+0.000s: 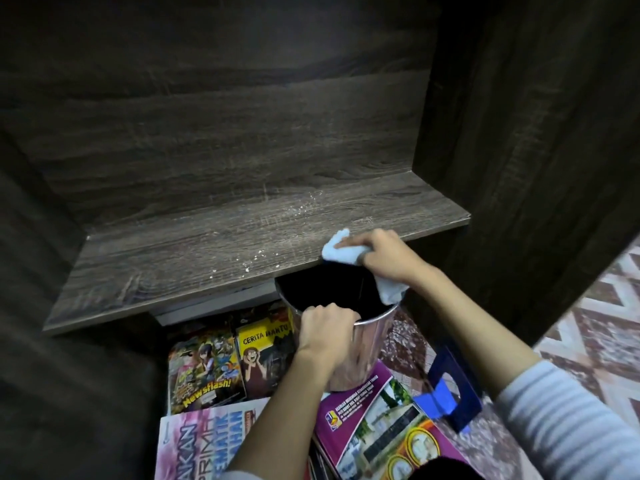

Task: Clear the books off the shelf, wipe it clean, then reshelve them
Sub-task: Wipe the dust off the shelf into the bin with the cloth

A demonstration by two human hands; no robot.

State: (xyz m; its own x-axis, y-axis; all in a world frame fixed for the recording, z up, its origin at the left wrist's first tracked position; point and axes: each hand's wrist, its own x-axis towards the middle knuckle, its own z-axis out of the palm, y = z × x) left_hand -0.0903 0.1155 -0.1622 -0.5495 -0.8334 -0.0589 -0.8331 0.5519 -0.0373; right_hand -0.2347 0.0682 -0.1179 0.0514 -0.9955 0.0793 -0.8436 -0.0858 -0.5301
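Right hand (pixel 388 258) clutched white cloth (pixel 341 249) at front edge of shelf (pixel 207 258). Left hand (pixel 325 329) gripped rim of metal bin (pixel 360 355) just below that edge. Books (pixel 207 368) lay on floor (pixel 412 344) beneath; pale crumbs (pixel 258 252) on shelf

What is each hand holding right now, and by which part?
The left hand grips the metal bin by its near rim. The right hand holds the white cloth around its middle, at the front edge of the shelf.
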